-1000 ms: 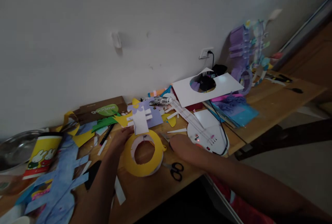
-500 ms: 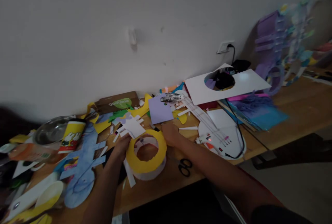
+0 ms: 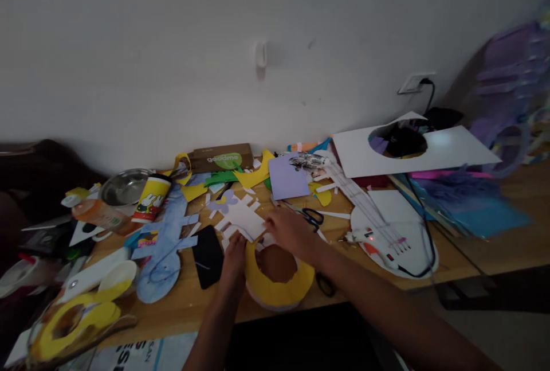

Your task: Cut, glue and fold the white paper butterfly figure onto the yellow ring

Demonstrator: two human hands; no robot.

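Yellow paper ring with a white side wall (image 3: 281, 295) lies flat near the front edge of a long, cluttered wooden table (image 3: 189, 308), between the person's forearms. Behind it to the right, a white rectangular board with a round hole (image 3: 458, 147) rests over other materials. Below that board lies a white guitar-shaped cutout with drawn strings (image 3: 363, 204); a blue guitar-shaped cutout (image 3: 157, 276) lies left of the ring.

At the ring's far rim, a white tabbed card piece (image 3: 247, 219) meets both hands. The right hand (image 3: 289, 232) reaches over the rim, fingers bent narrowly at the card's right corner. The left hand (image 3: 234, 257) is curled at its near edge, beside the ring; I cannot tell how firmly either one grips.

Farther back lies a lavender square sheet (image 3: 289, 177). Black-handled scissors (image 3: 311, 217) rest just beyond the right hand.
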